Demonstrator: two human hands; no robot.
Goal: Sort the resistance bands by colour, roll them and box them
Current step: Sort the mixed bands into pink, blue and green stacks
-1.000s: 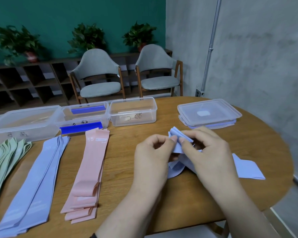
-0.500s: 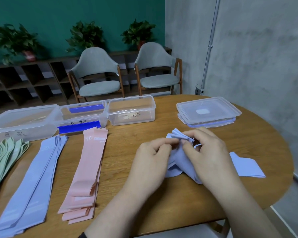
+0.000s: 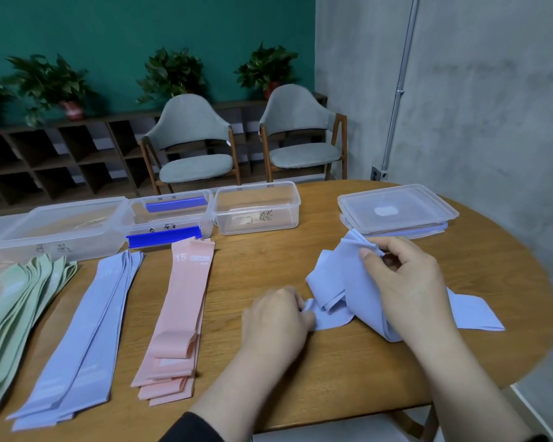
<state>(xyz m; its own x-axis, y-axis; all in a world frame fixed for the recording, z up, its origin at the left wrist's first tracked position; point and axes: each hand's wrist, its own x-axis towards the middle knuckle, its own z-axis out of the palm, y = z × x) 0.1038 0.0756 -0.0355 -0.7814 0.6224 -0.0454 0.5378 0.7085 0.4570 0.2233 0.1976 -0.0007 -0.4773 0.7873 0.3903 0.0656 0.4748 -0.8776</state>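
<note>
From the head camera: both hands are on a bunched-up lilac band (image 3: 339, 282) on the right side of the round wooden worktop (image 3: 332, 371). The right hand (image 3: 409, 282) has its grip pinched on the band's lifted top edge, and the left hand (image 3: 276, 317) pinches the lower end down at the wood. Off to the left lie flat piles: green bands (image 3: 16, 314), lilac bands (image 3: 87, 330) and pink bands (image 3: 179, 311). Clear boxes (image 3: 257, 207) sit in a row behind them, with stacked lids (image 3: 396, 207) further right.
</note>
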